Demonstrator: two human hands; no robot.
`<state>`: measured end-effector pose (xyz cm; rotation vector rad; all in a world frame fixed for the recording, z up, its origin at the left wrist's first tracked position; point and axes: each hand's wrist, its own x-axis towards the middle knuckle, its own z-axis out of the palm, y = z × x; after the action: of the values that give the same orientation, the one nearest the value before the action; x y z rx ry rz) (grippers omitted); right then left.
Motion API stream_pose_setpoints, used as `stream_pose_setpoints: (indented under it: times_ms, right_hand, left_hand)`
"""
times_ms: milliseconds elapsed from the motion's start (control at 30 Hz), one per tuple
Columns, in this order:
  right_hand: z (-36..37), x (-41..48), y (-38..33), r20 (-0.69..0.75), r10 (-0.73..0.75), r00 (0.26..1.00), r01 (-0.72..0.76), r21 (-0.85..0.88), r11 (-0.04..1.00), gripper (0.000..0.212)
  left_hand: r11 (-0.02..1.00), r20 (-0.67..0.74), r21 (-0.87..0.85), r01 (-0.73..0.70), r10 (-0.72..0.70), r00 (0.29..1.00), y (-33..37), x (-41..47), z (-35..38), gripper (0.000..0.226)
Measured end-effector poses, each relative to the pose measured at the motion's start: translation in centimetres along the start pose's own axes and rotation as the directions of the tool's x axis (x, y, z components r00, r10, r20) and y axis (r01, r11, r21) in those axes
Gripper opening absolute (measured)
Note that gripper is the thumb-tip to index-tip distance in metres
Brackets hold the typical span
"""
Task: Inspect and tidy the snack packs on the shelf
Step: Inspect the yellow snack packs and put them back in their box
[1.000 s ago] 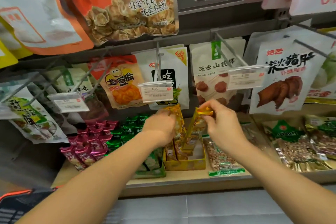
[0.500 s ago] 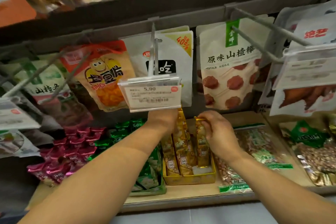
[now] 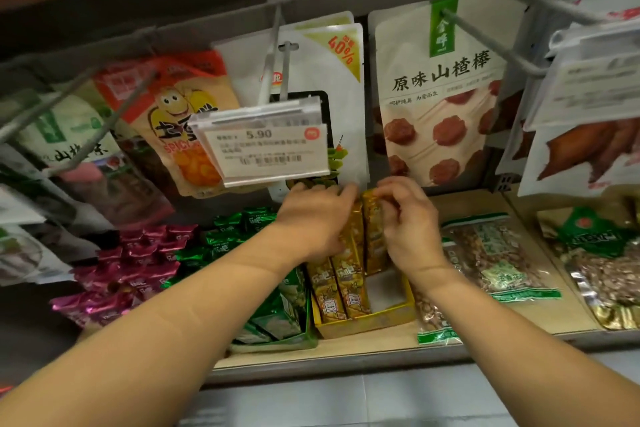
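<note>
Several long gold snack packs (image 3: pixel 348 282) stand in a yellow display box (image 3: pixel 388 320) on the wooden shelf (image 3: pixel 540 308). My left hand (image 3: pixel 313 218) grips the tops of the left gold packs. My right hand (image 3: pixel 408 222) pinches the top of the rightmost gold pack (image 3: pixel 372 215), holding it upright against the others. The right part of the yellow box shows bare white floor. Fingertips of both hands meet over the pack tops, just under the hanging bags.
A price tag (image 3: pixel 268 149) on a peg hangs just above my left hand. Hanging bags (image 3: pixel 440 94) fill the pegs behind. Green packs (image 3: pixel 277 308) and magenta packs (image 3: pixel 128 270) lie left of the box; nut bags (image 3: pixel 491 253) lie right.
My right hand lowered the gold pack it held raised and set it upright in the box beside the others. The view has closed in on the shelf.
</note>
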<state>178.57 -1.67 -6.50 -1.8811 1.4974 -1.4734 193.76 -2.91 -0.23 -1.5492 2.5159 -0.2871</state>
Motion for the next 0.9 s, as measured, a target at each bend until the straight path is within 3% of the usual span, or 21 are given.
stream_pose_setpoints:
  times_ms: [67, 133, 200, 333, 467, 633, 700, 800, 900]
  right_hand:
    - [0.2, 0.4, 0.4, 0.170, 0.068, 0.983, -0.063, -0.036, 0.997, 0.029]
    - [0.2, 0.9, 0.9, 0.391, 0.167, 0.905, -0.157, -0.057, 0.986, 0.051]
    - [0.2, 1.1, 1.1, 0.519, 0.239, 0.821, -0.247, -0.054, 0.967, 0.074]
    - [0.5, 0.0, 1.2, 0.393, 0.244, 0.887, -0.263, -0.005, 0.965, 0.080]
    - [1.2, -1.2, 1.2, 0.339, 0.261, 0.904, -0.225, -0.141, 0.964, 0.075]
    - [1.6, -2.1, 0.9, 0.206, 0.327, 0.922, -0.276, -0.242, 0.930, 0.051]
    - [1.7, -2.5, 0.8, 0.293, 0.401, 0.868, -0.306, -0.319, 0.897, 0.040]
    - [2.3, -3.7, 1.1, 0.481, 0.502, 0.719, -0.273, -0.469, 0.840, 0.039]
    - [3.1, -5.3, 1.7, 0.530, 0.563, 0.634, -0.226, -0.569, 0.791, 0.037]
  left_hand:
    - [0.999, 0.013, -0.021, 0.050, -0.049, 0.999, -0.1, 0.0, 0.2, 0.077]
    - [0.989, 0.035, -0.072, 0.126, -0.124, 0.992, -0.2, 0.3, 0.5, 0.075]
    - [0.979, 0.046, -0.109, 0.175, -0.171, 0.984, -0.1, 0.5, 0.9, 0.078]
    - [0.972, 0.024, -0.090, 0.218, -0.217, 0.976, 0.2, 0.7, 1.2, 0.092]
    - [0.968, -0.016, -0.035, 0.247, -0.247, 0.969, 0.5, 0.1, 1.0, 0.096]
    - [0.972, -0.118, 0.000, 0.233, -0.232, 0.966, 0.9, -0.8, 0.4, 0.057]
    - [0.970, -0.109, -0.033, 0.242, -0.244, 0.964, 1.3, -0.6, 0.1, 0.051]
    - [0.967, -0.076, -0.007, 0.254, -0.253, 0.964, 1.6, -0.3, -0.1, 0.037]
    - [0.967, -0.075, 0.020, 0.252, -0.250, 0.965, 1.5, -0.4, 0.4, 0.023]
